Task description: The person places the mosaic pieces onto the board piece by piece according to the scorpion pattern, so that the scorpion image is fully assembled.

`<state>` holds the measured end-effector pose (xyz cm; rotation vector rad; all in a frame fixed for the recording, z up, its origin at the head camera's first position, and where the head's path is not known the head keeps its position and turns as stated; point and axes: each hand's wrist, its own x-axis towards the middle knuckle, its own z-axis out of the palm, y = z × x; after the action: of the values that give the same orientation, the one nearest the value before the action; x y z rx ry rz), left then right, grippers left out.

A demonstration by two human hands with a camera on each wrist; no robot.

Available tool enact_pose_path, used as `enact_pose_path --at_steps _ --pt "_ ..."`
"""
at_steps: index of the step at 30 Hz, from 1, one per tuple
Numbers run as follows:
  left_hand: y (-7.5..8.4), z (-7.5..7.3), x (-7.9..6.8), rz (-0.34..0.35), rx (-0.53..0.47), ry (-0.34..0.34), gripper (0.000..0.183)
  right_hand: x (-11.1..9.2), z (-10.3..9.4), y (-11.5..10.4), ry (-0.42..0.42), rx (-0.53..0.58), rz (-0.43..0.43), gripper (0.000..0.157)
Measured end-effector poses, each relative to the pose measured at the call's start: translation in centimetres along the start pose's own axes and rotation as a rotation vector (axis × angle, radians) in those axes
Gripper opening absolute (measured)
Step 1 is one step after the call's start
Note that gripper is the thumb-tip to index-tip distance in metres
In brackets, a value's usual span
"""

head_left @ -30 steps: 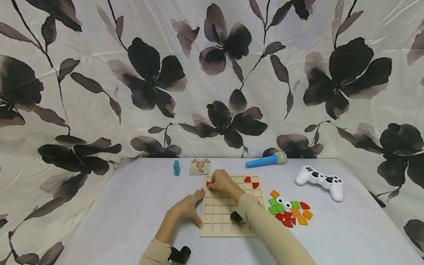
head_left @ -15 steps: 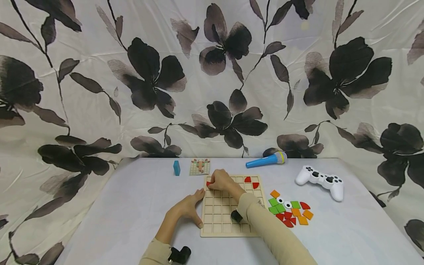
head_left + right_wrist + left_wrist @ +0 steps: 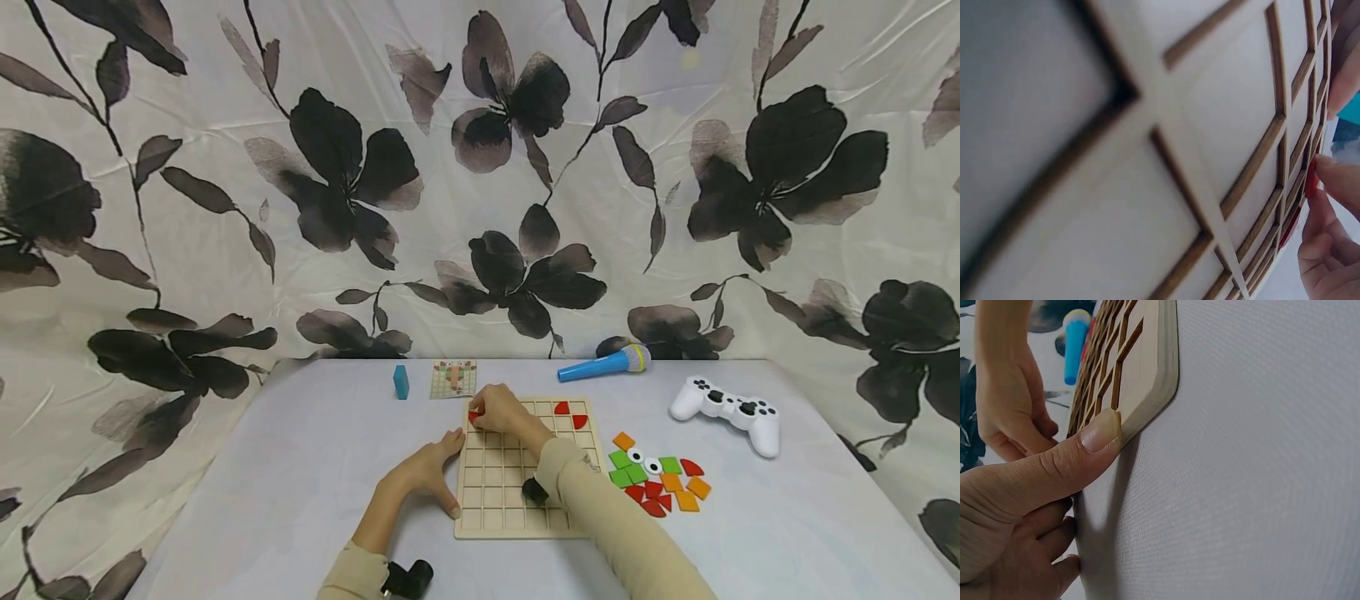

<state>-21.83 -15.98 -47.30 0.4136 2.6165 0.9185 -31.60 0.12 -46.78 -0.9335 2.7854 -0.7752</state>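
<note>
My right hand [image 3: 501,408] pinches a small red tile [image 3: 1311,178] between thumb and finger at the far left corner of a wooden grid board [image 3: 492,500]. The tile's full shape is partly hidden by my fingers. My left hand [image 3: 422,471] lies along the board's left edge, fingers toward the far end. Its thumb [image 3: 1100,431] presses the near left corner, and it holds no tile. Two red quarter-circle tiles, one farther [image 3: 562,408] and one nearer [image 3: 580,422], sit in cells at the board's far right.
Right of the board lie loose green tiles [image 3: 621,477], orange tiles [image 3: 686,501], red tiles [image 3: 652,505] and white eye discs [image 3: 652,466]. Behind are a pattern card [image 3: 453,379], a blue block [image 3: 401,382] and a toy microphone [image 3: 600,365]. A white game controller [image 3: 723,408] lies far right.
</note>
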Motion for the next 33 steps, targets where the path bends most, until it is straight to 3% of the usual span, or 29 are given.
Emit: enact_pose_path --at_steps 8,16,33 --pt "-0.1 0.1 0.0 -0.002 -0.009 -0.007 0.115 0.1 -0.2 -0.6 -0.090 -0.091 -0.027 0.004" --pt "0.0 0.0 -0.1 0.000 0.007 0.004 0.115 0.3 0.0 -1.4 -0.131 -0.238 -0.021 0.015" --pt "0.0 0.1 0.1 -0.007 -0.008 -0.008 0.115 0.2 -0.1 -1.3 -0.131 -0.235 -0.023 0.012"
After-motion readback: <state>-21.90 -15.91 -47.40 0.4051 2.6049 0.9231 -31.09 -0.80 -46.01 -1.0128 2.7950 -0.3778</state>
